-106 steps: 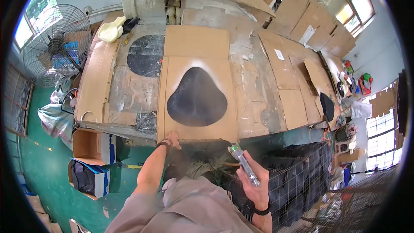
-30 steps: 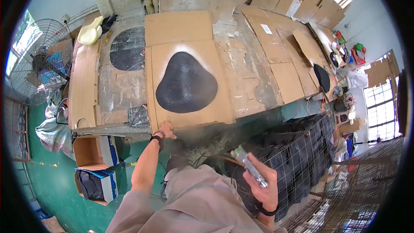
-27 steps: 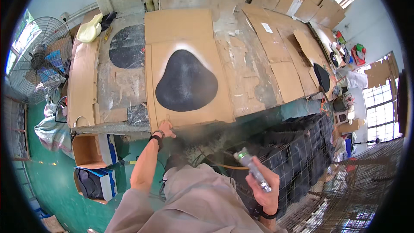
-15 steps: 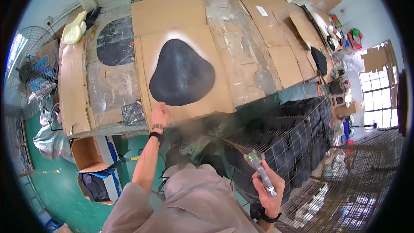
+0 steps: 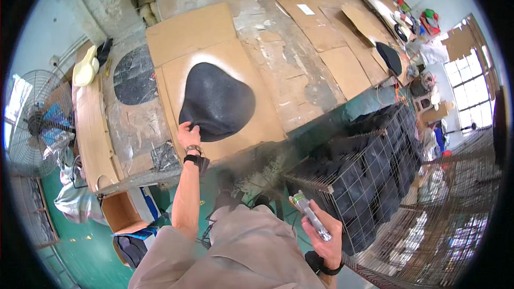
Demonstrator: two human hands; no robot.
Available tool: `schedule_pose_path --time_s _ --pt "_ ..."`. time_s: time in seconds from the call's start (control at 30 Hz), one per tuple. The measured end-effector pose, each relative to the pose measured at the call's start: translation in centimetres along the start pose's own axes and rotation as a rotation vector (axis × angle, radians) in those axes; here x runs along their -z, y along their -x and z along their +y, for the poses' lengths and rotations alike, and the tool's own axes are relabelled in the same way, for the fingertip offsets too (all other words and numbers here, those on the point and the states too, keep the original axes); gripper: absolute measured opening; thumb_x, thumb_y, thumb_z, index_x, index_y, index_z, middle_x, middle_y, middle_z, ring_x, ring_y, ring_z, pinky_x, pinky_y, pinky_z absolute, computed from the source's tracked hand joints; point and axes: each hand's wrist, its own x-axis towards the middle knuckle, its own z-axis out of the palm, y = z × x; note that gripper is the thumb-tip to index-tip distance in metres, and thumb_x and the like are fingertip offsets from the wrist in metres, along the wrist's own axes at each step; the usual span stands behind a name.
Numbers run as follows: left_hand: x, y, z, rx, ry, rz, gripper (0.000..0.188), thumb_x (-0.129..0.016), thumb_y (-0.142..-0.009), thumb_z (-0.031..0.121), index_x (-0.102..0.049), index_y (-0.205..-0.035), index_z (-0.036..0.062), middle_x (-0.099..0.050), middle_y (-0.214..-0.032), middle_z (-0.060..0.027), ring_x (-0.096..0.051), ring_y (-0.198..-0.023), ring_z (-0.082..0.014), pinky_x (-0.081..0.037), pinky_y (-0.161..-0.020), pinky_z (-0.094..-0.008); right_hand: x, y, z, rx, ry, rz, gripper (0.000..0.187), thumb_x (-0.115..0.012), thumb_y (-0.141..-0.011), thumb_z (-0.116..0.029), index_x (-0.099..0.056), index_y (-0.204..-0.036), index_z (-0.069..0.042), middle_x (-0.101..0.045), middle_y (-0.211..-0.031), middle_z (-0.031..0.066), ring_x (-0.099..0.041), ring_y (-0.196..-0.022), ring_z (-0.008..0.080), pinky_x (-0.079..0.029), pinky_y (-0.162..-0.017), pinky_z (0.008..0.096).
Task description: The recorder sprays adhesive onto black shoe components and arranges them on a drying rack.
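Observation:
A black, rounded-triangular sheet (image 5: 220, 99) lies on a flat piece of cardboard (image 5: 190, 28) on the workbench, with a whitish haze on the cardboard around its far edge. My left hand (image 5: 189, 135) pinches the sheet's near left corner, which is lifted and creased under my fingers. Low on the right, away from the bench, my right hand (image 5: 325, 233) is closed around a silver spray gun (image 5: 310, 216) with a green ring at its front end. That hand covers part of the tool.
A wire cage (image 5: 369, 176) holding several stacked black sheets stands right of my legs, beside wire racks (image 5: 444, 219). Another black pad (image 5: 389, 59) lies at the bench's right end. Open boxes (image 5: 123, 211) sit below on the left; a large fan (image 5: 40, 123) stands beyond.
My left hand has taken hold of the sheet's near left corner and bent it up. The spray gun has moved slightly left with my right hand. The whole view has shifted and tilted.

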Motion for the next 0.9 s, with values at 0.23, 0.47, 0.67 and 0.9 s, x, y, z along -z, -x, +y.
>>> schedule_pose_path --time_s 0.23,0.47,0.67,0.9 --pt "-4.2 -4.6 -0.4 0.691 1.084 -0.243 0.006 -0.067 -0.091 0.002 -0.061 -0.091 0.0043 -0.065 -0.090 -0.0089 -0.067 -0.086 -0.0263 -0.062 -0.084 -0.0481 2.5 1.6 3.2 0.014 0.034 0.073 0.060 -0.079 -0.082 0.005 -0.064 -0.140 0.002 -0.072 -0.094 0.0176 -0.070 -0.077 0.0269 -0.055 -0.075 0.0330" --pt "-8.9 -3.8 18.7 0.175 1.136 -0.537 0.007 -0.071 -0.084 0.004 -0.066 -0.085 0.0097 -0.068 -0.086 -0.0036 -0.063 -0.082 -0.0226 -0.055 -0.082 -0.0434 4.3 3.7 6.7 -0.082 -0.007 0.214 0.056 -0.077 -0.081 0.004 -0.067 -0.136 0.001 -0.074 -0.099 0.0194 -0.071 -0.081 0.0273 -0.055 -0.078 0.0334" --pt "-10.1 1.8 33.5 -0.117 1.303 -0.895 0.008 -0.064 -0.081 -0.002 -0.067 -0.086 0.0043 -0.070 -0.093 -0.0070 -0.067 -0.089 -0.0243 -0.055 -0.091 -0.0382 5.0 5.4 9.4 -0.078 -0.028 0.317 0.063 -0.077 -0.080 0.005 -0.063 -0.141 -0.001 -0.070 -0.099 0.0229 -0.068 -0.083 0.0404 -0.055 -0.077 0.0388" --pt "-9.2 9.6 39.7 -0.022 1.050 -1.296 0.056 -0.064 -0.089 0.011 -0.056 -0.141 -0.0066 -0.063 -0.142 -0.0238 -0.059 -0.134 -0.0405 -0.042 -0.120 -0.0545 3.1 10.4 19.0 -0.330 0.125 0.429 0.067 -0.066 -0.079 0.000 -0.059 -0.146 -0.006 -0.070 -0.123 0.0249 -0.067 -0.106 0.0462 -0.055 -0.089 0.0499"
